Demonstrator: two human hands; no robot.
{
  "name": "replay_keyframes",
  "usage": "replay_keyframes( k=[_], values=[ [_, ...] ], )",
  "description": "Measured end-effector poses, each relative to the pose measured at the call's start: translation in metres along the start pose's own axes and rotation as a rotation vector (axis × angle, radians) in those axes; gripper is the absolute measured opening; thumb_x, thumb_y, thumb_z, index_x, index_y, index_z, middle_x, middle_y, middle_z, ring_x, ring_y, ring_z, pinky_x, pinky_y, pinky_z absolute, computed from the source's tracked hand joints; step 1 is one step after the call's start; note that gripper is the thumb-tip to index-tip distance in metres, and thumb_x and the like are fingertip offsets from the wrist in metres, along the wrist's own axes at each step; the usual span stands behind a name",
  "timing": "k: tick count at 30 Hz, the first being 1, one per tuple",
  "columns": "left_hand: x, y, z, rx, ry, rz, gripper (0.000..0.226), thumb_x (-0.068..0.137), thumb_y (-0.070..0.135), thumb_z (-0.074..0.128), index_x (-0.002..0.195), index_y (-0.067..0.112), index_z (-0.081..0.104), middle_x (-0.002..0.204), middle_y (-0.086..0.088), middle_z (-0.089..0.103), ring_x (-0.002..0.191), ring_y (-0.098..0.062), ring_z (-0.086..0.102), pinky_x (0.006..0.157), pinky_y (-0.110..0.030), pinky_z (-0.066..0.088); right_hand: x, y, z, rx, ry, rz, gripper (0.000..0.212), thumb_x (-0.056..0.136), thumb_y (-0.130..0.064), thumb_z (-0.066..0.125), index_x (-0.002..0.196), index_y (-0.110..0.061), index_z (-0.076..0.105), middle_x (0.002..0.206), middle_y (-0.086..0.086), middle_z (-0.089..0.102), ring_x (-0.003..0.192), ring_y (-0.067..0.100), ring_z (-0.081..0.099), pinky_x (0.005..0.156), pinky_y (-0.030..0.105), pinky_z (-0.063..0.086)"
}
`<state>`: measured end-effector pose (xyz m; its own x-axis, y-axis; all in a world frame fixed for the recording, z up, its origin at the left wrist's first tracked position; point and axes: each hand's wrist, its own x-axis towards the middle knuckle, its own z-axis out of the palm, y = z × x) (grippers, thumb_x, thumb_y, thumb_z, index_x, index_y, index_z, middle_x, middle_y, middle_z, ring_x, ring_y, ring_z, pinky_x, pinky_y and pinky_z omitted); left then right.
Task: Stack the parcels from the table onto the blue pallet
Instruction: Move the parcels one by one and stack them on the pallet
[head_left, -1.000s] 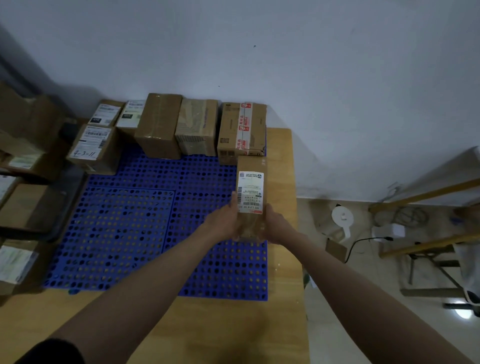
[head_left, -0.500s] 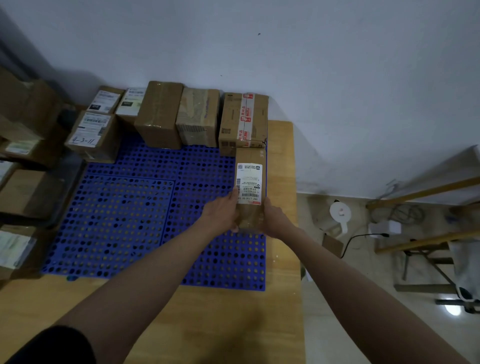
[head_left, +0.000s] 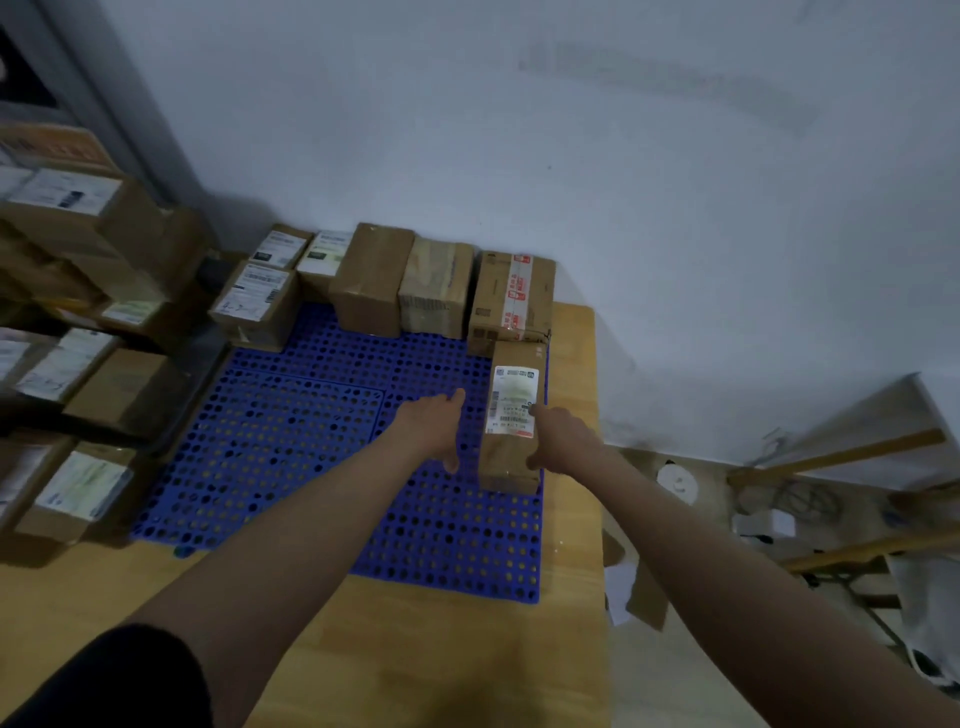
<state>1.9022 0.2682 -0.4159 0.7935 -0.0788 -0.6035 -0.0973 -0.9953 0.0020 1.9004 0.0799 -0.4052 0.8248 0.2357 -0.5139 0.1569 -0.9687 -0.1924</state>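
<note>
The labelled parcel (head_left: 511, 415) lies on the blue pallet (head_left: 291, 441) at its right edge — touched by the right hand (head_left: 558, 439), fingers spread; the left hand (head_left: 431, 423) is held relaxed beside it.

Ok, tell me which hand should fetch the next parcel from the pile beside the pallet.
Left. The left hand is open, off the labelled parcel, and the waiting parcels are piled on that side. The right hand touches that parcel at the pallet's far edge from the pile.
</note>
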Motion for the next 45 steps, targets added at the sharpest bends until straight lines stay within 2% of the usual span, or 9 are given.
replay_keyframes(
  k=[5,10,17,24,28,33,37,42,45],
  values=[
    [-0.045,-0.061,-0.019,-0.040,0.006,-0.098,0.108,0.077,0.044,0.081,0.156,0.022,0.010,0.157,-0.007,0.027,0.138,-0.030,0.039,0.107,-0.049,0.041,-0.011,-0.067,-0.037,-0.070,-0.116,-0.118,0.078,0.086,-0.020,0.075,0.148,-0.011,0.030,0.134,0.017,0.049,0.109,0.034,0.058,0.083,0.042,0.055],
    [-0.100,-0.139,-0.017,-0.115,-0.032,-0.218,0.072,0.082,0.039,0.077,0.139,0.019,0.039,0.138,-0.006,0.047,0.120,-0.028,0.052,0.100,-0.047,0.046,-0.015,-0.145,-0.049,-0.129,-0.197,-0.225,0.075,0.089,-0.020,0.073,0.149,-0.013,0.029,0.141,0.016,0.044,0.110,0.033,0.058,0.092,0.047,0.054],
    [-0.165,-0.229,0.010,-0.208,-0.044,-0.292,0.051,0.086,0.031,0.075,0.128,0.016,0.049,0.126,-0.008,0.055,0.107,-0.027,0.058,0.094,-0.046,0.051,-0.023,-0.251,-0.040,-0.225,-0.221,-0.352,0.059,0.092,-0.027,0.068,0.142,-0.013,0.040,0.137,0.011,0.047,0.100,0.026,0.059,0.086,0.039,0.054],
    [-0.204,-0.305,0.044,-0.223,-0.033,-0.286,0.050,0.085,0.032,0.075,0.124,0.011,0.052,0.122,-0.011,0.059,0.105,-0.027,0.060,0.084,-0.038,0.053,-0.026,-0.339,-0.009,-0.259,-0.228,-0.424,0.050,0.095,-0.028,0.064,0.138,-0.007,0.048,0.135,0.015,0.053,0.089,0.023,0.058,0.074,0.036,0.051],
    [-0.221,-0.345,0.071,-0.271,0.001,-0.336,0.057,0.082,0.035,0.077,0.129,0.012,0.055,0.130,-0.008,0.057,0.115,-0.027,0.057,0.089,-0.038,0.052,-0.023,-0.379,0.017,-0.258,-0.228,-0.426,0.051,0.095,-0.028,0.064,0.137,-0.005,0.049,0.139,0.018,0.051,0.110,0.030,0.061,0.093,0.045,0.053],
    [-0.233,-0.393,0.108,-0.325,0.034,-0.372,0.067,0.081,0.038,0.077,0.136,0.017,0.045,0.138,-0.004,0.048,0.122,-0.025,0.050,0.097,-0.041,0.048,-0.016,-0.423,0.056,-0.231,-0.253,-0.429,0.048,0.094,-0.027,0.064,0.135,-0.007,0.050,0.130,0.016,0.055,0.091,0.025,0.057,0.079,0.040,0.050],
    [-0.234,-0.418,0.131,-0.342,0.020,-0.400,0.067,0.076,0.040,0.079,0.131,0.018,0.049,0.129,-0.005,0.055,0.114,-0.025,0.056,0.093,-0.043,0.052,-0.009,-0.452,0.084,-0.195,-0.274,-0.412,0.048,0.094,-0.028,0.064,0.135,-0.012,0.046,0.129,0.010,0.052,0.105,0.026,0.058,0.093,0.042,0.052],
    [-0.230,-0.437,0.157,-0.348,-0.007,-0.398,0.065,0.074,0.045,0.078,0.126,0.015,0.053,0.123,-0.005,0.058,0.110,-0.025,0.058,0.089,-0.043,0.053,0.007,-0.482,0.112,-0.127,-0.278,-0.393,0.040,0.090,-0.024,0.065,0.125,-0.010,0.051,0.109,0.007,0.054,0.093,0.024,0.058,0.072,0.036,0.048],
    [-0.225,-0.448,0.169,-0.357,-0.009,-0.411,0.064,0.074,0.046,0.078,0.123,0.011,0.055,0.119,-0.005,0.060,0.105,-0.025,0.060,0.083,-0.040,0.054,0.017,-0.497,0.120,-0.097,-0.283,-0.410,0.042,0.086,-0.024,0.068,0.124,-0.010,0.056,0.114,0.008,0.061,0.097,0.024,0.061,0.073,0.033,0.050]
  ],
)
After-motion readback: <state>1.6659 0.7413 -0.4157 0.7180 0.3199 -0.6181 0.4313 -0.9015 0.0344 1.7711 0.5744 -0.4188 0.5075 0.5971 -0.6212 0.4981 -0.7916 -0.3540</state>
